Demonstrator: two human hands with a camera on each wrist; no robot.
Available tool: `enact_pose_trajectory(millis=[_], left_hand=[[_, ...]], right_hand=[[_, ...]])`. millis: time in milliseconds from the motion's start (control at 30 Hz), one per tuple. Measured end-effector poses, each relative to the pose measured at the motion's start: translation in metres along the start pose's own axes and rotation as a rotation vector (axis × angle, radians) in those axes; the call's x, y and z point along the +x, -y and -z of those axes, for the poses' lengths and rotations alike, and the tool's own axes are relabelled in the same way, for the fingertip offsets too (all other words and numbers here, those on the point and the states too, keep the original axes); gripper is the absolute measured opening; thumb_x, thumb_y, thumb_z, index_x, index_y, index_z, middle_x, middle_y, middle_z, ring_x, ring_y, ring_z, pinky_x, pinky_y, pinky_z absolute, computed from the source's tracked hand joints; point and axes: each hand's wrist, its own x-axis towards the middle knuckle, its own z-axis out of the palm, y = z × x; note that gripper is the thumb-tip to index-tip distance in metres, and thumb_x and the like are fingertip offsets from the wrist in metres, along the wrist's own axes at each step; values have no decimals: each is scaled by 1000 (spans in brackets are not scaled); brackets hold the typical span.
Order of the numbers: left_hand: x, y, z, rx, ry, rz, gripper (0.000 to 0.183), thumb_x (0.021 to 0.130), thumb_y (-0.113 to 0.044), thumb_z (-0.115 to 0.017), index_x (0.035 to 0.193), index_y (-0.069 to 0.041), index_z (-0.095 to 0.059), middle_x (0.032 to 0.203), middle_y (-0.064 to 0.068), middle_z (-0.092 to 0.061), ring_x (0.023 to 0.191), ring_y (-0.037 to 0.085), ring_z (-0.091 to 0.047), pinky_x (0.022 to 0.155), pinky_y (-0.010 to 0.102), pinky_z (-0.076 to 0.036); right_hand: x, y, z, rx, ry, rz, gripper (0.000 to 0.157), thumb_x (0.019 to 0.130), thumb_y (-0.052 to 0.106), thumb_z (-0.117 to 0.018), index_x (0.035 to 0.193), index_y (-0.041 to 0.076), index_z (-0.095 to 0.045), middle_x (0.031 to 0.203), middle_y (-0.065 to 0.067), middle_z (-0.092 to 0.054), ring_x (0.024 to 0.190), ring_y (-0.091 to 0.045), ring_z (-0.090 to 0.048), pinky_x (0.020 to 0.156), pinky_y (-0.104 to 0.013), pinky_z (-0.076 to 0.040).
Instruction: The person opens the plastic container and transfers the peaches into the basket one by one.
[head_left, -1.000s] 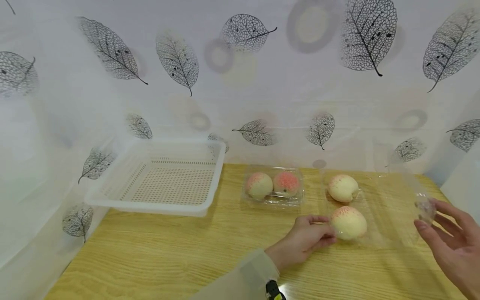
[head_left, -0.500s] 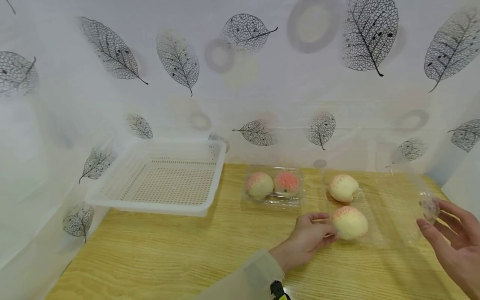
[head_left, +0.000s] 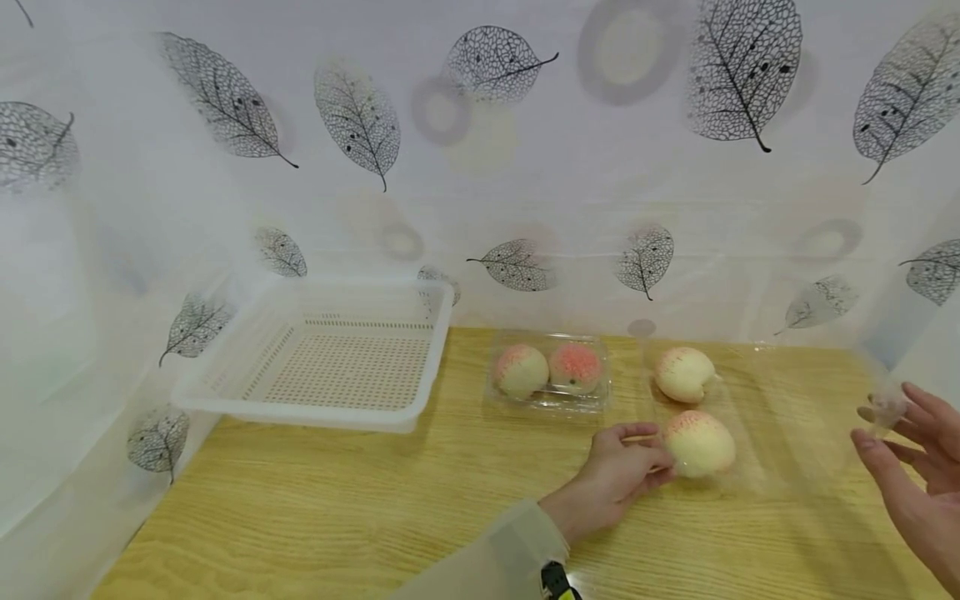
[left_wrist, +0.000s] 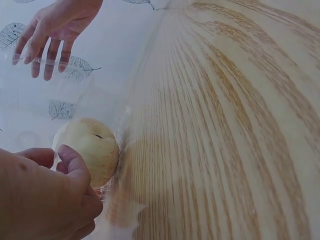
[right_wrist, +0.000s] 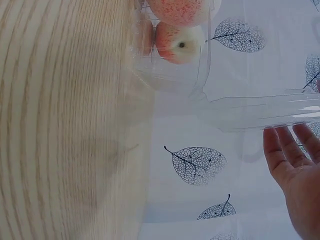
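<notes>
Two peaches, a rear one (head_left: 684, 375) and a front one (head_left: 699, 444), sit in a clear plastic clamshell box (right_wrist: 165, 75) whose lid (right_wrist: 250, 111) stands raised on the right. With thumb and forefinger, my left hand (head_left: 618, 479) pinches the box's near left rim beside the front peach. In the left wrist view, that left hand (left_wrist: 55, 190) partly covers the peach. My right hand (head_left: 918, 475) holds the lid's outer edge between thumb and fingers. The right wrist view has the right hand's fingers (right_wrist: 285, 145) against the lid. The see-through plastic makes its edges hard to follow.
Left of this box stands a second clear box (head_left: 547, 407), shut, with two peaches inside. A white perforated plastic basket (head_left: 420, 392) stands at the back left of the wooden table (head_left: 337, 517). A leaf-patterned curtain (head_left: 540, 200) hangs behind and beside the table.
My right hand has moved to the right, swinging the lid further outward from the box. My left hand stays at the box's rim, nearly still.
</notes>
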Motion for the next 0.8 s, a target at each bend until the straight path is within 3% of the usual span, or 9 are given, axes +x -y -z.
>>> enact_pose_trajectory(millis=[200, 433, 500, 600, 667, 800], left_hand=[[2, 0, 2, 4, -2, -20, 36, 81, 19, -65, 108, -5, -63, 92, 9, -64, 71, 17, -61, 73, 28, -60], [3, 0, 3, 8, -3, -26, 36, 81, 18, -66, 109, -5, -63, 94, 9, -64, 73, 18, -62, 74, 28, -60], [3, 0, 3, 2, -5, -27, 37, 81, 18, -65, 110, -5, -63, 93, 8, -63, 73, 17, -62, 74, 29, -60], [3, 0, 2, -12, -15, -33, 37, 81, 18, -64, 110, -5, -63, 93, 8, -63, 75, 17, -62, 76, 30, -61], [2, 0, 2, -19, -22, -34, 37, 81, 18, -63, 110, -5, -63, 93, 8, -62, 76, 17, -62, 78, 30, -60], [2, -1, 2, -9, -27, -17, 33, 82, 13, -65, 109, -5, -62, 92, 9, -63, 76, 17, -62, 75, 29, -60]], right_hand=[[1, -8, 2, -25, -7, -30, 62, 95, -13, -60, 152, 8, -48, 136, 27, -52, 110, 18, -52, 85, 3, -40], [-2, -48, 6, -72, 9, -74, 63, 99, -5, -60, 155, 17, -44, 151, 6, -52, 127, 9, -54, 96, -2, -41], [-4, -51, 6, -101, -2, -88, 62, 100, 0, -60, 156, 21, -43, 152, 8, -50, 132, 8, -52, 98, -2, -40], [-4, -40, 5, -123, -31, -113, 61, 101, 1, -60, 156, 22, -43, 144, 23, -48, 132, 10, -49, 100, -1, -37], [-3, -28, 4, -131, -52, -109, 61, 100, -1, -59, 155, 21, -44, 137, 32, -46, 125, 14, -50, 97, 0, -37], [-1, -11, 4, -148, -52, -117, 63, 100, -4, -58, 156, 21, -42, 132, 35, -44, 114, 21, -44, 95, 2, -36]])
